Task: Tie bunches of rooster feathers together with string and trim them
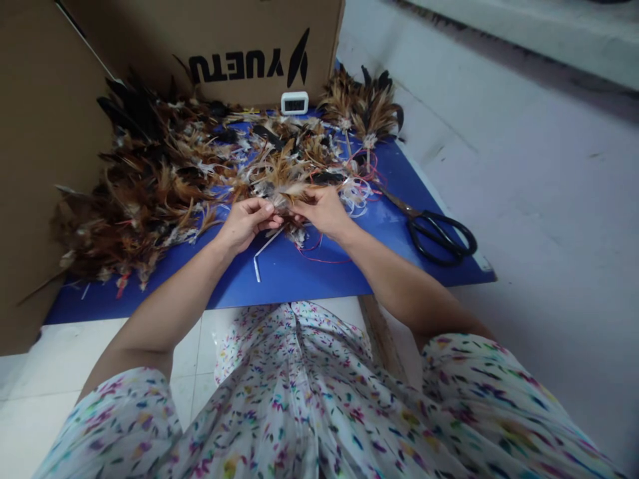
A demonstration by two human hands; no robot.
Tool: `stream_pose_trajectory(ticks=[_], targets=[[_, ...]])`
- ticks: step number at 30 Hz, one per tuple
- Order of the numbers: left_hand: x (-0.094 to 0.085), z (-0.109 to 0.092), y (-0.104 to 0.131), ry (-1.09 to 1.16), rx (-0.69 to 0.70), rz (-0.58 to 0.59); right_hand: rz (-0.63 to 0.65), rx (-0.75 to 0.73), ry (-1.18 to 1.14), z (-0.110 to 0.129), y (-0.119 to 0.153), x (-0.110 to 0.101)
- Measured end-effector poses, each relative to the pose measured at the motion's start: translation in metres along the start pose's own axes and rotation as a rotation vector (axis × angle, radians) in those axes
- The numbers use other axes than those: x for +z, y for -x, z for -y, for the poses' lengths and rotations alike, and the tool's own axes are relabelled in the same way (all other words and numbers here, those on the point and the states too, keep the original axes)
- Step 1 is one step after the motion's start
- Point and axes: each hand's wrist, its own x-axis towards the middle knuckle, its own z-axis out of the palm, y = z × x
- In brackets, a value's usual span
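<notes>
Both hands meet over the front middle of the blue table [234,283]. Between them is a small bunch of brown and whitish feathers [283,198]. The thumb and fingers of my left hand [252,223] pinch its left side. My right hand [322,209] closes on the right side, its fingertips partly hidden by feathers. Below the hands a bent thin white stick [257,259] points toward the table's front edge. A thin red string [319,258] curls beside it. More loose feathers [279,143] lie just beyond the hands.
A large heap of brown and black feathers [144,179] covers the left side. Two feather bunches on sticks [367,106] lie at the back right. Black-handled scissors [439,236] rest near the right edge. A small white digital clock [294,103] stands before a cardboard box [224,33].
</notes>
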Motion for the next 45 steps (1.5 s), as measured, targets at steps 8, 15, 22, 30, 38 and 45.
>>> stream_pose_trajectory(ticks=[8,15,22,30,38,45], targets=[[-0.001,0.001,0.000,-0.064,0.012,0.039,-0.057,-0.040,-0.019,0.001,-0.002,0.003],[-0.003,0.004,-0.001,-0.149,0.048,0.038,-0.062,-0.101,0.065,0.004,0.001,0.001],[-0.001,0.004,0.000,-0.190,0.095,0.009,-0.071,-0.131,0.088,0.001,0.000,0.002],[-0.002,0.006,-0.001,-0.217,0.174,0.018,-0.109,-0.151,0.089,0.006,0.003,0.002],[-0.004,0.007,-0.003,-0.218,0.202,0.037,-0.154,-0.098,0.050,0.011,0.001,0.001],[-0.005,0.006,-0.002,-0.247,0.234,0.052,-0.262,-0.086,0.002,0.007,-0.007,-0.004]])
